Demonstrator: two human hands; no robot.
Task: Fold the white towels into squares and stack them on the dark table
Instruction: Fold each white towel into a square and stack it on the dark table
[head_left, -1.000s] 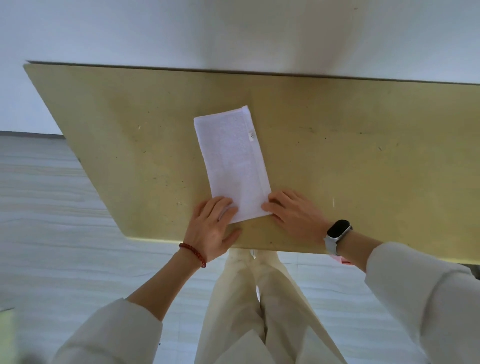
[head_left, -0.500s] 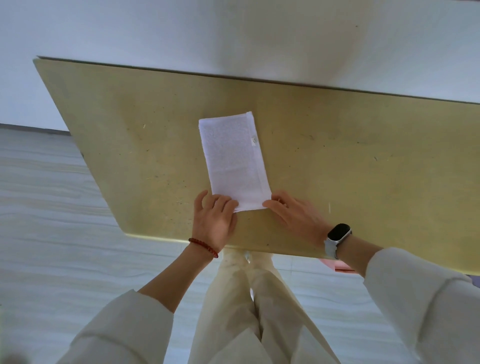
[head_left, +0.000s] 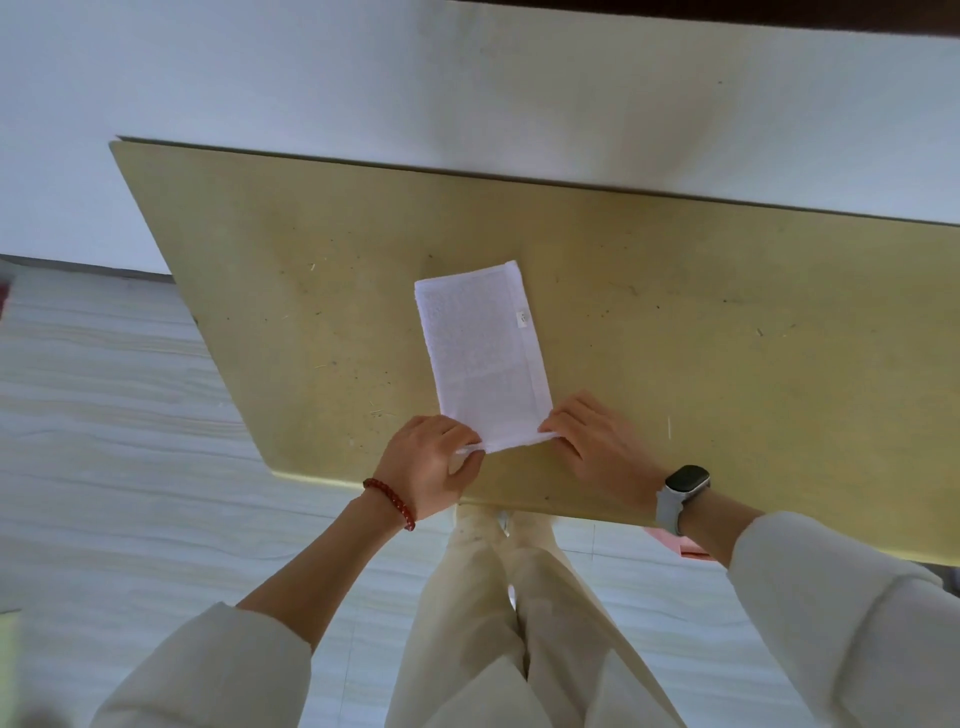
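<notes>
Table (head_left: 311, 291): towel (head_left: 480, 358) corners (now pinched).

I note a plain white terry towel (head_left: 480, 358) on an olive-yellow flat tabletop (head_left: 727, 364) flecked with dark specks. Red beaded bracelet (head_left: 390, 502); black-faced grey-strapped watch (head_left: 681, 493); cream sleeves and trousers; pale streaked floor (head_left: 104, 415).

I see a plain white wall (head_left: 311, 78) behind the yellowish tabletop (head_left: 727, 338), a dark strip (head_left: 779, 15) along its top, and pale wood-grain flooring (head_left: 104, 415) below.
</notes>
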